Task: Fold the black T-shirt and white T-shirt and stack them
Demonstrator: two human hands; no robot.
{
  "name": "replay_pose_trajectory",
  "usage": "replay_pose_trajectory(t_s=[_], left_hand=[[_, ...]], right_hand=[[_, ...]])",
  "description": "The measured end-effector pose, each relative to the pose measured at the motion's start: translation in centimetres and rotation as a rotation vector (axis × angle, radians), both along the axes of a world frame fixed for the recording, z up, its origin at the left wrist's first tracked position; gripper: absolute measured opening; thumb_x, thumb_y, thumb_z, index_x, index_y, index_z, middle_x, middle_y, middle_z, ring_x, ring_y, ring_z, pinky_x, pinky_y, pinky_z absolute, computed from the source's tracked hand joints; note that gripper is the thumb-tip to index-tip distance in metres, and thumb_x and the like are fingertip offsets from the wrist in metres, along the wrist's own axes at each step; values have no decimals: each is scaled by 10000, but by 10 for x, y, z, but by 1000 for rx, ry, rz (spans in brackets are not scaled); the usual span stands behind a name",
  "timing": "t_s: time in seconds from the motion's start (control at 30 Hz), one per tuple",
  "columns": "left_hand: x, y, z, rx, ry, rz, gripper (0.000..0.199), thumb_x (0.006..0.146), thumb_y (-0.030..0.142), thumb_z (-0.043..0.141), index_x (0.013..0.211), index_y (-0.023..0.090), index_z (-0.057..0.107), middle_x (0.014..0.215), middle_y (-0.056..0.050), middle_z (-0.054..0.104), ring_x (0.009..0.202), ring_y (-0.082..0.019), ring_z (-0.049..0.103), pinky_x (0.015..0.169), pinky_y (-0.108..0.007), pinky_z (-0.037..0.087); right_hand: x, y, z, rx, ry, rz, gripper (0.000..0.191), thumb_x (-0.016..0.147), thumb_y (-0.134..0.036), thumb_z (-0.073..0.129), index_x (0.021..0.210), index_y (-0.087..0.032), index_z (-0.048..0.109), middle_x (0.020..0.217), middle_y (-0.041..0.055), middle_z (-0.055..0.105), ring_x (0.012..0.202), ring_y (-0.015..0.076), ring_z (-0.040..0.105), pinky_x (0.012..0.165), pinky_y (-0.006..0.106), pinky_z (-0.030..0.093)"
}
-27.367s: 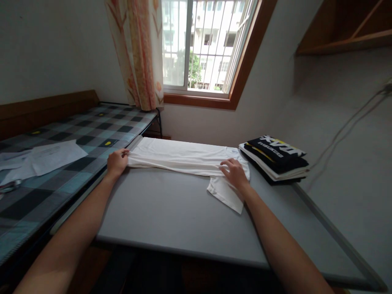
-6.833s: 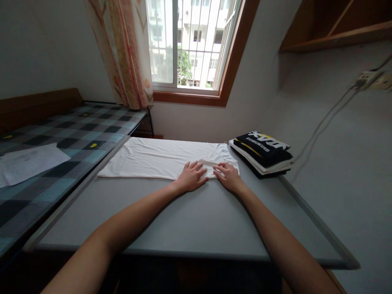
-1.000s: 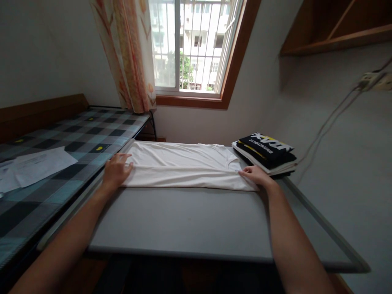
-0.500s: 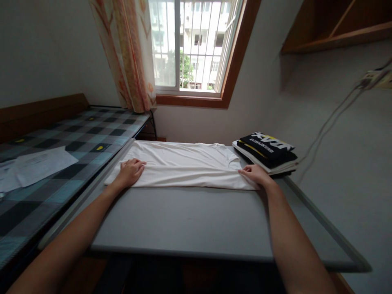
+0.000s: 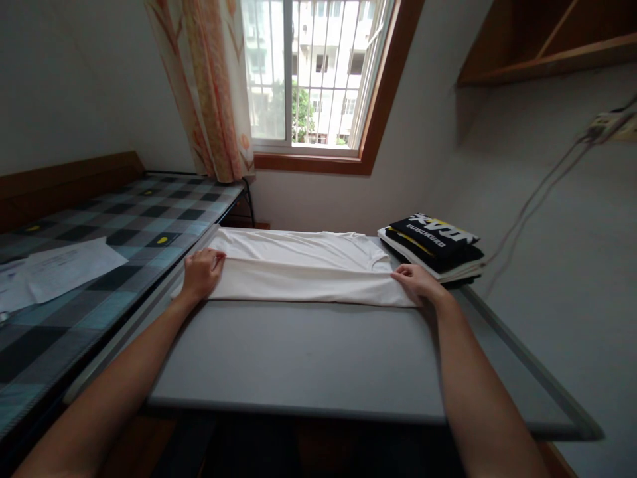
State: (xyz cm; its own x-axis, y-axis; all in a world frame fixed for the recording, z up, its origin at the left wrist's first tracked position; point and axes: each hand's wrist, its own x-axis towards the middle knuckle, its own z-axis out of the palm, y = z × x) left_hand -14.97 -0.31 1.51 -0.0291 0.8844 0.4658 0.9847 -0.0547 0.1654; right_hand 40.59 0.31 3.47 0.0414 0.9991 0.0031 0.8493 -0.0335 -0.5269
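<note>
A white T-shirt [image 5: 308, 279] lies sideways across the grey table [image 5: 298, 358], its neckline toward the right. The near side is folded over into a long, fairly smooth strip. My left hand [image 5: 203, 272] pinches the folded edge at the shirt's left end. At the right end, close to the collar, my right hand [image 5: 417, 280] grips the same edge between thumb and fingers. The fold is stretched between both hands.
A stack of folded clothes [image 5: 432, 245], black on top, sits at the table's back right. On the left, a bed with a checked mattress [image 5: 164, 219] holds paper sheets [image 5: 74, 269]. Behind are a curtain [image 5: 213, 93] and a barred window [image 5: 323, 79]. Cables [image 5: 537, 186] hang along the right wall.
My left hand has moved slightly up and left, now pinching the fold's edge. The folded strip looks tauter and smoother. My right hand has shifted only a little to the right.
</note>
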Motion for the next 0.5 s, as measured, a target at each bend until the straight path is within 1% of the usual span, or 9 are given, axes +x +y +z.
replay_pose_trajectory(t_s=[0.03,0.17,0.27,0.33,0.4,0.5], left_hand=[[-1,1,-1,-6,22,11,330,946,354,393,1073,197,654,1128,-117,669,1113,-284,564,1008,-437,328],[-7,3,-5,-111,71,11,335,921,375,435,1080,206,676,1143,-123,649,1096,-300,566,956,-433,379],[-13,1,-4,-113,62,42,364,903,391,451,1135,208,663,1150,-118,645,1099,-297,574,941,-419,402],[-15,-1,-3,-162,50,42,384,914,416,425,1129,209,666,1147,-113,652,1092,-287,588,939,-405,412],[-15,-3,-4,-231,45,22,435,929,463,387,1152,209,661,1193,-115,642,1120,-283,586,951,-400,416],[-16,-2,-9,-287,67,-5,522,939,525,346,1282,224,599,1321,-125,579,1207,-294,542,1020,-430,383]], right_hand=[[-1,0,-1,12,-22,-10,227,794,-366,599,742,-164,687,781,78,717,722,198,624,628,256,447],[-7,0,-7,17,-133,-64,198,794,-341,606,745,-170,692,768,77,714,705,197,620,623,262,424],[-8,0,-9,19,-147,-62,215,797,-356,608,744,-168,698,778,81,718,707,201,624,620,267,417],[-8,1,-8,45,-130,-56,227,797,-363,603,743,-166,702,776,81,719,713,203,627,627,268,420],[-7,2,-8,94,-105,-56,240,796,-371,594,758,-164,709,784,79,721,729,206,631,642,269,429],[-5,4,-11,128,-128,-78,260,796,-392,588,790,-166,717,802,80,722,744,214,636,658,277,436]])
